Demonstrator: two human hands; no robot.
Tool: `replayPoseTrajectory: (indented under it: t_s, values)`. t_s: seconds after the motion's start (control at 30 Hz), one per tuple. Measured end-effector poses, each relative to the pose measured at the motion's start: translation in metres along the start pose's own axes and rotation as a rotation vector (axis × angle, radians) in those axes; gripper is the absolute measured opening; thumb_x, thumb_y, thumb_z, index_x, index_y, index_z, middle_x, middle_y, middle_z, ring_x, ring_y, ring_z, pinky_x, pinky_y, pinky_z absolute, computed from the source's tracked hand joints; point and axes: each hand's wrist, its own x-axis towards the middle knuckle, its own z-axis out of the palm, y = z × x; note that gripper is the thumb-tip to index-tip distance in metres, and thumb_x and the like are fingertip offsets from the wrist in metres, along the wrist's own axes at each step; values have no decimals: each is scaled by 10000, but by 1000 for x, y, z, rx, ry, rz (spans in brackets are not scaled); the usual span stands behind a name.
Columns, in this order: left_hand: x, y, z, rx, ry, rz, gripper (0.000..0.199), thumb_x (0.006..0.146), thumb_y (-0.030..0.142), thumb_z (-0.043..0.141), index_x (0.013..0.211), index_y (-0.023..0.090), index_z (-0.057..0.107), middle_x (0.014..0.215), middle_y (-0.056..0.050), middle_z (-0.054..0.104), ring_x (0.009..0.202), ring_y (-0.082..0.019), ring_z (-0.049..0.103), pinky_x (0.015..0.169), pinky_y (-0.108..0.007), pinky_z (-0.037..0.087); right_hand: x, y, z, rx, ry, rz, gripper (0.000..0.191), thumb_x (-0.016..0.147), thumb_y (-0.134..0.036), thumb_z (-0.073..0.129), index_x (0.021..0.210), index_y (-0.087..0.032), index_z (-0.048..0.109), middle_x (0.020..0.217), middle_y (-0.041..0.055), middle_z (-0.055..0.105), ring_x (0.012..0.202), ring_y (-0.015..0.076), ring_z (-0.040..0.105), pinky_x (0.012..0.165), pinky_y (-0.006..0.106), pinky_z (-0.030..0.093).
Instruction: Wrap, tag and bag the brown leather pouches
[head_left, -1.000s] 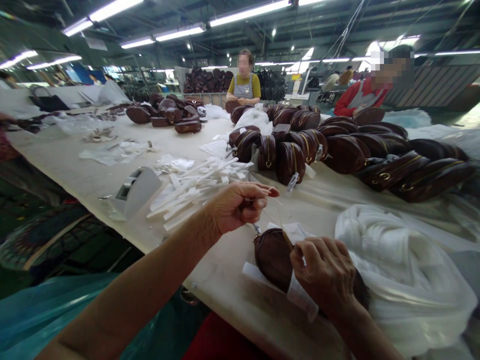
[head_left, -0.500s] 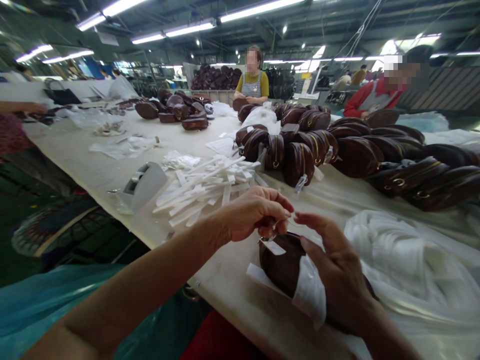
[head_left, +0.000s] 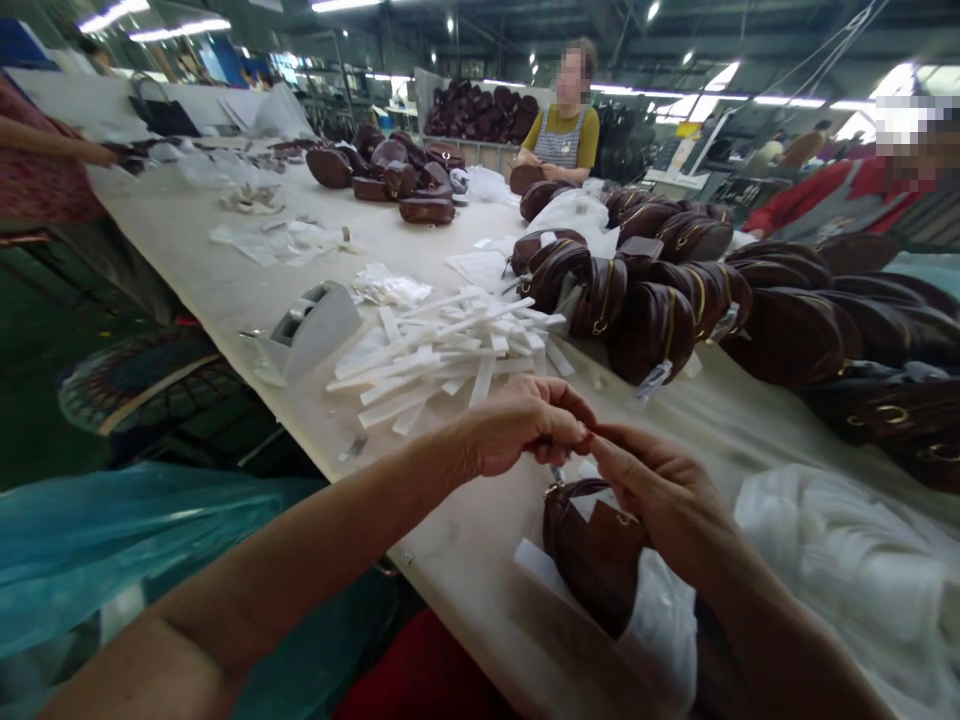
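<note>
Above a dark brown bag [head_left: 592, 570] at the table's near edge, my left hand [head_left: 529, 425] and my right hand [head_left: 660, 490] meet at the fingertips. Both are closed in a pinch, and what lies between the fingers is too small to make out. A gold-coloured ring and a bit of clear wrap show at the bag's upper left end. White wrapping [head_left: 664, 620] lies around the bag's right part, partly under my right forearm. A white strip [head_left: 544, 570] sticks out at its left side.
White strips [head_left: 450, 350] lie heaped beyond my left hand, beside a grey tape dispenser [head_left: 315, 330]. Rows of brown bags [head_left: 652, 330] fill the right side. White sheeting [head_left: 840, 540] lies at the right. Across the table a person [head_left: 562, 130] handles a bag; others stand left and right.
The view has shifted, so the scene sits lower and further right. My fingertips have come together. A brown flap and more of the bag's top now show below my right hand.
</note>
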Motion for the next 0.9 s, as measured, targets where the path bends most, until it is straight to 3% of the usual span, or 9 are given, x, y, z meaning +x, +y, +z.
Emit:
replayPoseTrajectory:
  t_s: [0.07,0.17,0.33,0.47,0.6,0.67,0.77,0.9]
  values:
    - [4,-9,-3,15,67,24,157,636,-13,551,750,93,570,567,-9,579,400,-62,485,378,-146,322,8,4,-2,-121,48,-59,341,757,-483,635,904,-186,718,579,-7,602,610,151,599,523,234,478]
    - [12,-24,-6,-18,138,76,154,668,-27,557,763,95,556,621,2,580,437,-62,518,406,-148,361,18,16,-6,-298,96,-79,295,775,-456,622,899,-216,740,745,13,698,740,197,653,598,274,523]
    - [23,-61,-20,-118,278,48,165,656,-36,511,760,86,549,715,-9,593,445,-46,521,421,-150,374,25,34,-17,-517,127,-14,256,771,-424,618,802,-208,752,718,19,699,663,198,650,503,264,524]
    - [25,-86,-32,-186,280,-9,224,624,2,500,818,85,574,710,-3,591,419,-40,510,396,-140,347,30,38,-22,-517,87,68,275,763,-441,620,813,-201,744,697,17,648,572,170,625,360,228,497]
    - [29,-92,-35,-236,145,87,311,681,140,605,988,101,578,695,-4,604,425,-63,537,387,-140,349,37,41,-22,-561,10,41,271,792,-435,603,852,-209,740,699,11,627,502,135,591,295,200,452]
    - [34,-91,-34,-255,115,74,260,692,173,628,935,99,575,710,-21,621,407,-70,530,370,-150,347,41,41,-23,-638,-29,-34,258,811,-417,590,834,-209,741,667,4,617,485,122,581,324,195,452]
    - [41,-92,-33,-187,186,39,55,733,145,598,744,97,572,550,16,556,353,-45,432,353,-146,314,46,41,-26,-773,-87,-81,268,842,-416,555,828,-221,738,649,-4,607,448,105,567,370,201,447]
    - [45,-96,-37,-7,248,106,73,759,110,566,691,116,589,520,38,524,370,-46,403,374,-153,318,52,42,-24,-918,-124,-146,259,838,-388,565,1020,-257,693,813,9,671,444,96,566,418,221,436]
